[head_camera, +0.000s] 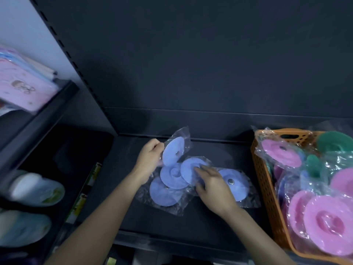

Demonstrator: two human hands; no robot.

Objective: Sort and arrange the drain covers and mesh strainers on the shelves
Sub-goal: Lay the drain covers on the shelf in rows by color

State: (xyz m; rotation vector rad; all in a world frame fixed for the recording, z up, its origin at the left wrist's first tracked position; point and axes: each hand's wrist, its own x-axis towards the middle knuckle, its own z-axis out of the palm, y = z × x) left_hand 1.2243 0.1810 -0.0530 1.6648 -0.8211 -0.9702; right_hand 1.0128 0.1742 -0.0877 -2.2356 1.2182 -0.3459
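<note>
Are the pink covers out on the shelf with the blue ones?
No, the pink covers all sit in the orange basket, and only blue covers lie on the shelf.

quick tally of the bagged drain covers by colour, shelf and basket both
Blue round rubbery drain covers in clear bags, on the dark shelf: 5
Pink round covers showing in the orange plastic basket: 4
Green covers showing there: 2
Total: 11 in plain view; buried ones cannot be counted
</note>
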